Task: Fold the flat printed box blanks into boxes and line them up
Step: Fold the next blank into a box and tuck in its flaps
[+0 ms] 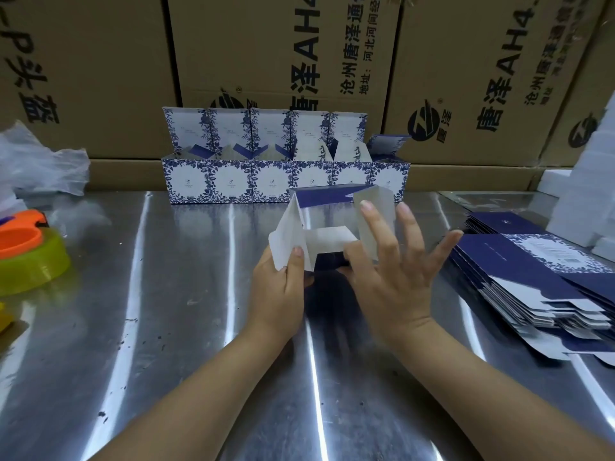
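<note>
At the middle of the tabletop (pixel 166 294), a half-folded box (pixel 327 236) turns its open end toward the person, with white flaps splayed left, right and centre. Its long axis cannot be told. The inner faces are white, with a navy band along the far edge. The left hand (pixel 283 287) pinches the left flap, thumb on top. The right hand (pixel 392 277) is spread with straight fingers, index on the right flap and thumb pressing the middle flap. Behind, a row of six finished boxes (pixel 233 181) in blue floral print, lids upright, runs left to right against brown cartons (pixel 266 44); the held box hides part of it. Flat blanks (pixel 532 277) are stacked at right, and a plastic bag (pixel 40 161) lies at left.
</note>
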